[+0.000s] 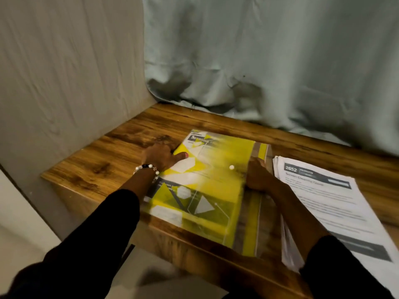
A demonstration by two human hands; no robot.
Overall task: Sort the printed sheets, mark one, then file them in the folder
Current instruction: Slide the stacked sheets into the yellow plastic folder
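Head view. A wooden table (112,160) stands in a corner, with a pale wall panel (64,72) to the left and a grey-green curtain (269,61) hanging along the far edge, its hem resting on the table top. A translucent yellow folder (207,190) lies flat near the middle of the table, its near end reaching the table's near edge; printed yellow, white and dark shapes show through its cover, and a small white snap button (231,167) sits on its right part. The picture of the folder is blurred, so the print cannot be read. The left hand (160,157) rests at the folder's far left edge, thumb laid on the cover and fingers at the edge; whether the grip pinches the cover or only presses on it cannot be told. A bead bracelet (148,168) circles that wrist. The right hand (258,175) lies at the folder's right edge, near the button, fingers curled; its grip state cannot be told either. Both forearms wear black sleeves (103,234). Just to the right of the folder lies a stack of printed sheets (328,203), the top sheet headed "2652", its near end overhanging the table's near edge.
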